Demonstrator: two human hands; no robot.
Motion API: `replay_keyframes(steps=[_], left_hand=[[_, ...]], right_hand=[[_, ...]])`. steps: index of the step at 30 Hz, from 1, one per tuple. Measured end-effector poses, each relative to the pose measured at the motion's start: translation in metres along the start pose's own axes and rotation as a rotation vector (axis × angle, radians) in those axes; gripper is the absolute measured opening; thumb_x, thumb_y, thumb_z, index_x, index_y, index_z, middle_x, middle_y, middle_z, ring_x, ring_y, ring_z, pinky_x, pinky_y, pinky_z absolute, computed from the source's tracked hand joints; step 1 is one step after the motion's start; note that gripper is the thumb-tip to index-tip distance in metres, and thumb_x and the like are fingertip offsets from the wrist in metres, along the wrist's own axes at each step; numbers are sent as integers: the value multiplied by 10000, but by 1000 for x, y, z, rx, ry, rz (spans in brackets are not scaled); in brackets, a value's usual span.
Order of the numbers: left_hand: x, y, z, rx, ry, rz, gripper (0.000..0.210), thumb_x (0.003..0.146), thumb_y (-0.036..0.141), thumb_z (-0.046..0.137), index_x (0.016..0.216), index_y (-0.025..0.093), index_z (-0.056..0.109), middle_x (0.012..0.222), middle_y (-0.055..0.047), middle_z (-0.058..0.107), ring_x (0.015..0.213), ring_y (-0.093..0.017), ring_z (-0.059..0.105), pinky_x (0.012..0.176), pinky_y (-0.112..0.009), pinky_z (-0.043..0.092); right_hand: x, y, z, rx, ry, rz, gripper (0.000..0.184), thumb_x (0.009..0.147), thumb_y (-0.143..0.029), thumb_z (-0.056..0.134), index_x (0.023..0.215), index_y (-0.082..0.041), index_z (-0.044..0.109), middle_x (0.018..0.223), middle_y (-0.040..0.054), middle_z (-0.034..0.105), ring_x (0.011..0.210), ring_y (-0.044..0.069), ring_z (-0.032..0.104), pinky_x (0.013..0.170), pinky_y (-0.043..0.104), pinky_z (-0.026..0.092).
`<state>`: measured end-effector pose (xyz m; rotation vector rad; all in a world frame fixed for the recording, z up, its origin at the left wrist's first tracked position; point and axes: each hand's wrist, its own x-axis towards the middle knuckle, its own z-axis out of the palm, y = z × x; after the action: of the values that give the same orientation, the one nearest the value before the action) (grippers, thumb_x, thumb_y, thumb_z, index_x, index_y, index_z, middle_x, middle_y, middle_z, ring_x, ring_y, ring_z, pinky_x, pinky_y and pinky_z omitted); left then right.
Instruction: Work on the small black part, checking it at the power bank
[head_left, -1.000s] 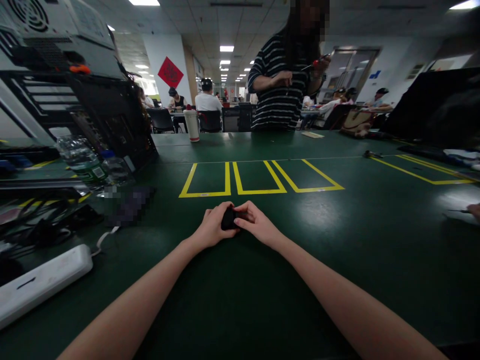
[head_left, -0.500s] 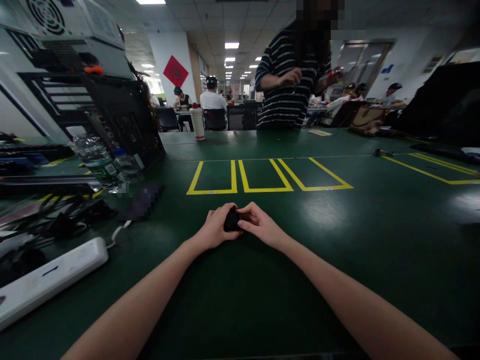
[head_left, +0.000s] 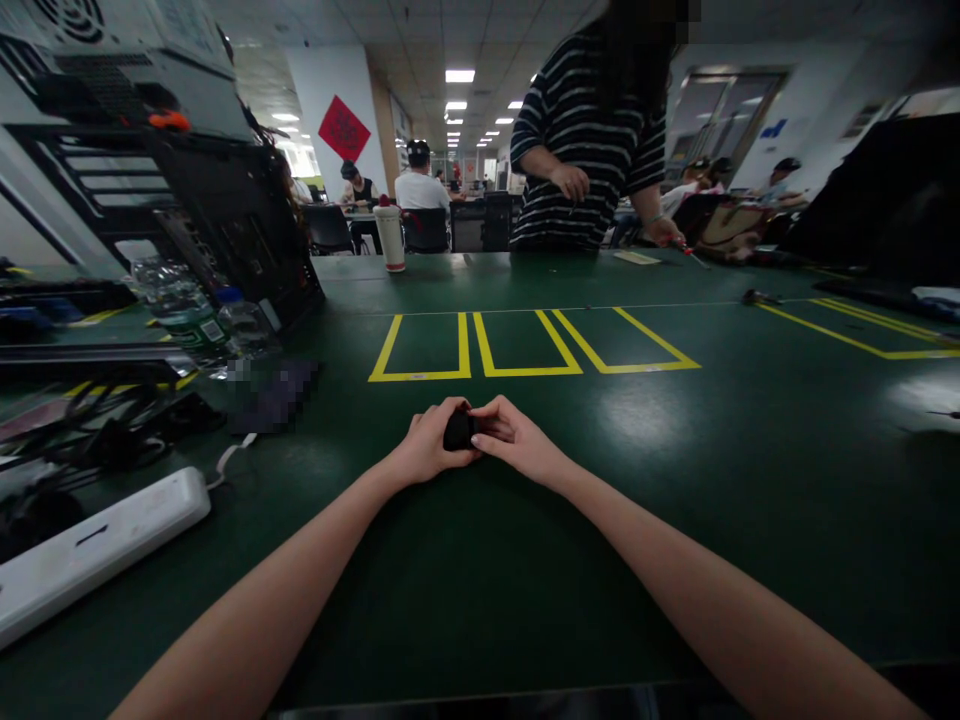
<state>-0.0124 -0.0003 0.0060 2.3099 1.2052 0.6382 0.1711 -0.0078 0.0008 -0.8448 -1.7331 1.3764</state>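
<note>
A small, black, rounded object (head_left: 458, 432) is held between my two hands over the green table (head_left: 480, 590); its exact kind cannot be made out. My left hand (head_left: 430, 440) curls round its left side, with the thumb below and the fingers above. From the right, my right hand (head_left: 517, 440) pinches the object's edge between thumb and fingertips. Part of the object is hidden by the fingers. Just beyond my hands, yellow tape outlines (head_left: 486, 372) mark the tabletop.
On the left lie a white power strip (head_left: 105, 550), dark cables (head_left: 176, 425), plastic bottles (head_left: 180, 310) and an opened computer case (head_left: 240, 220). A white cup (head_left: 390, 238) stands at the far edge. Across the table, a person in a striped top (head_left: 581, 150) holds a red-handled tool (head_left: 690, 250).
My hands keep their grip on the black object, almost unmoved. Across the table, the person's arm has lowered the red-handled tool towards the tabletop. The view has shifted slightly.
</note>
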Motion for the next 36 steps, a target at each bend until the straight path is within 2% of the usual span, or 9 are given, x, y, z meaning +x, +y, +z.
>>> replay_keyframes(steps=[3,8,13,17,24,32,36], left_hand=[[1,1,0,-5,-16,-21,521,717,367,604,1160,240,360,1100,-59,504,1017,-258,487,901,-446,336],[1,1,-2,-13,-36,-43,545,719,380,602,1179,230,352,1113,-73,505,1039,-270,478,905,-456,335],[1,-1,-1,-27,-29,-31,550,721,378,601,1188,241,345,1119,-67,502,1034,-263,484,909,-454,335],[2,-3,0,-31,-29,-19,550,716,384,605,1179,235,349,1125,-63,498,1027,-259,485,898,-445,344],[4,-2,0,16,-31,-72,572,699,392,613,1178,209,360,1099,-86,511,1030,-283,472,892,-465,336],[3,2,-4,-29,-60,-77,556,711,395,597,1180,209,364,1108,-85,497,1028,-285,471,897,-471,336],[4,-2,-2,-33,-55,-64,543,713,398,594,1174,215,374,1115,-83,497,1043,-286,463,896,-463,337]], right_hand=[[1,-1,2,-23,28,-3,194,785,-206,546,968,-212,483,1060,24,536,1053,177,529,926,404,427],[3,1,0,-94,24,22,311,793,-206,530,1097,-229,468,1112,40,520,1091,192,499,955,428,396],[1,3,-1,-70,2,4,319,755,-189,574,1056,-237,479,1140,21,503,1105,188,491,963,423,392],[1,5,1,-79,36,9,228,774,-231,552,994,-232,491,1105,17,517,1072,188,513,931,423,417],[5,10,-1,-137,32,-3,332,779,-221,542,1101,-228,464,1115,40,510,1073,191,506,952,430,391],[1,3,3,-110,54,0,184,791,-257,531,968,-231,486,1107,19,505,1074,187,508,908,407,437],[2,4,3,-163,61,-5,277,797,-232,521,1068,-247,467,1142,28,486,1102,196,479,938,431,405]])
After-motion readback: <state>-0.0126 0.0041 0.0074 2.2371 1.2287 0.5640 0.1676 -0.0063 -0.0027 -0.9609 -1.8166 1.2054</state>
